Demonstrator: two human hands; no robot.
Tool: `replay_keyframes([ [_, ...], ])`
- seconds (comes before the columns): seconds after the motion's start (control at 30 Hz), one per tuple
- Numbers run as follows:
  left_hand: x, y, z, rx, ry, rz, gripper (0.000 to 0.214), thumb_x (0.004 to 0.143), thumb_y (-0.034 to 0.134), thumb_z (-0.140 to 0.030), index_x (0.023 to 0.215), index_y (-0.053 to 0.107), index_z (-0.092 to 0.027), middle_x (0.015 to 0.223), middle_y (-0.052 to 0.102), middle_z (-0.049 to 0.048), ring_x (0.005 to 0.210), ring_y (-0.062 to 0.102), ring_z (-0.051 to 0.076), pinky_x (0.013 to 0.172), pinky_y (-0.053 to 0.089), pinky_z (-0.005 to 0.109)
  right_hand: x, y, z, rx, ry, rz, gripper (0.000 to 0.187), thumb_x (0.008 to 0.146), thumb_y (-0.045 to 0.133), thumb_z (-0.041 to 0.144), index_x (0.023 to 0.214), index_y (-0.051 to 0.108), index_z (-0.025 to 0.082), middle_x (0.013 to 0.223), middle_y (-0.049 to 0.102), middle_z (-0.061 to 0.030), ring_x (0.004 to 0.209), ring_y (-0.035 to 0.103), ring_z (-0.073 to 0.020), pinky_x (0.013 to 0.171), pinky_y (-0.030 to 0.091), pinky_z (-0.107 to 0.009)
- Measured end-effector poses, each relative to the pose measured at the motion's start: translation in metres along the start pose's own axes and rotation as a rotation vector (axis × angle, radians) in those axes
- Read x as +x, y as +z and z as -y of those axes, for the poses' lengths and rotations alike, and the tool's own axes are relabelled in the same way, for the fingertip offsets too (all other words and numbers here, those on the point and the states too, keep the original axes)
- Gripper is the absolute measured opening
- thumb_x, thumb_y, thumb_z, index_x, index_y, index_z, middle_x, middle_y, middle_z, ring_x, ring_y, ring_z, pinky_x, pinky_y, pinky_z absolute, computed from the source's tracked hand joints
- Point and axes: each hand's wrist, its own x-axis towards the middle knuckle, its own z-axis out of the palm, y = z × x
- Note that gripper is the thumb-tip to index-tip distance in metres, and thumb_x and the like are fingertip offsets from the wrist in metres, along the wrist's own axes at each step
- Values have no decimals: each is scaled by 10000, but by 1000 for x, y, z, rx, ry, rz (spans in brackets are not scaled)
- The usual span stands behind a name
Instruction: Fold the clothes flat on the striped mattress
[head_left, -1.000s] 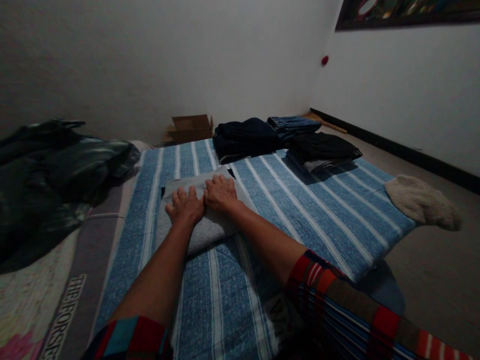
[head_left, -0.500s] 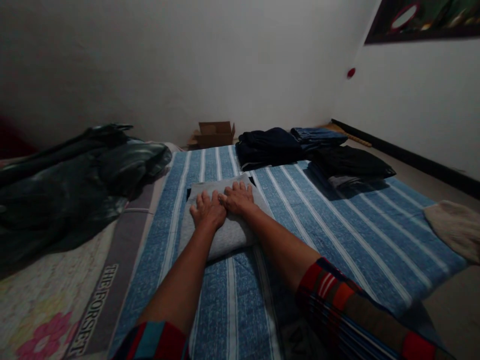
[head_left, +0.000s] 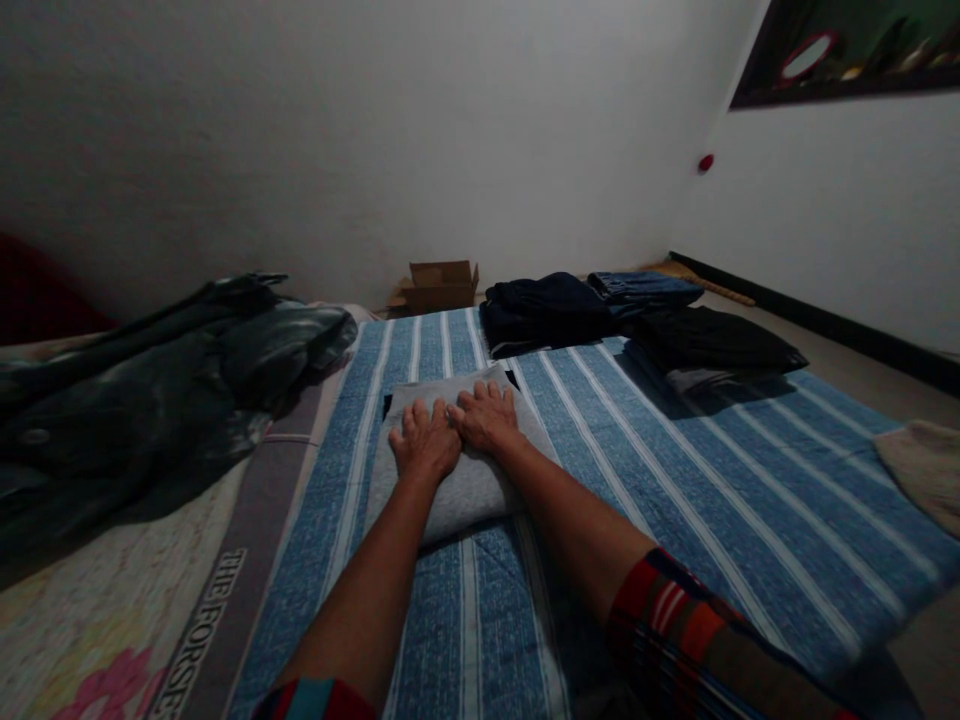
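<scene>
**Striped sleeves, bare forearms**

The right sleeve (head_left: 705,640), at the near right, is banded in red, orange, dark brown and blue, with thin pale lines between the bands. Only the edge of the left sleeve (head_left: 315,700) shows at the near edge, in red and teal. Both forearms are uncovered down to the left hand (head_left: 424,445) and right hand (head_left: 487,415).

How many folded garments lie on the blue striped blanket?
4: a grey folded garment under the left hand and right hand; farther off a navy one, a blue denim one and a black one; others may be hidden beneath.
</scene>
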Motion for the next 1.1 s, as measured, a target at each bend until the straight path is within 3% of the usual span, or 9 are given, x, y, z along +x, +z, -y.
replay_keyframes([
  [0.77,-8,0,3,-41,1,-32,515,917,297,-357,1404,364,-203,1511,258,170,1391,199,331,1051,217,559,-4,1,5,0,1,32,497,948,201,524,1197,535,253,1368,426,-121,1305,275,-295,1019,193,-542],
  [0.93,-10,-4,5,-257,-12,-44,527,876,421,-314,1384,400,-171,1499,283,174,1393,197,326,1076,168,562,-4,-4,4,7,-8,76,498,952,211,524,1218,532,251,1346,447,-129,1288,316,-296,999,231,-548],
  [1.1,-4,-16,32,-584,-81,-140,447,906,378,-269,1311,482,-109,1374,494,144,1280,438,196,1059,320,330,-19,-19,12,28,-68,86,604,931,234,576,1369,402,196,1435,360,-169,1321,292,-315,1025,219,-550],
])
